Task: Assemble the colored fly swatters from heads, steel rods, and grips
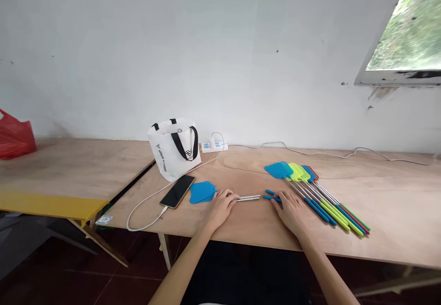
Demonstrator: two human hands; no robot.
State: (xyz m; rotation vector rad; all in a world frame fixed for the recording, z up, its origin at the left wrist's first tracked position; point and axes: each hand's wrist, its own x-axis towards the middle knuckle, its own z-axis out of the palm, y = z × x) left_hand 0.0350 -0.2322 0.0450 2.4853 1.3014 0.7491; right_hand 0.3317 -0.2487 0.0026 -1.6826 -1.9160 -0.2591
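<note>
Left hand (223, 204) is being held palm down on the desk (237, 172), fingers lying over the near ends of two or so thin metal rods (251, 198); firm grip or light rest cannot be told. Bare rod ends are being pointed right, toward the other hand. Stack of blue swatter heads (202, 192) is lying just left of the left hand, narrow necks being partly covered by the fingers; whether rods are being seated in the necks cannot be told.

Right hand (290, 207) is being rested palm down, fingers bent over short blue handles (270, 197); far tips are being left exposed on the left side, rest is being hidden. Clamped or only touching: cannot be told. A small gap is being left between rod ends and blue handles. Hands are being held well apart.

Fly swatters (312, 192), full length, are being laid out in an overlapping fan right of the right hand: heads toward the wall (241, 66), handles toward the near edge. Blue, yellow-green and red-rimmed heads are being shown; handles are blue, yellow-green, red and green.

Left of the blue heads, a phone (177, 191) is lying dark-screened, being fed by a white cable (132, 213) that is being run to a power strip (225, 147) by the wall. White tote bag (165, 155) is standing behind the phone.
</note>
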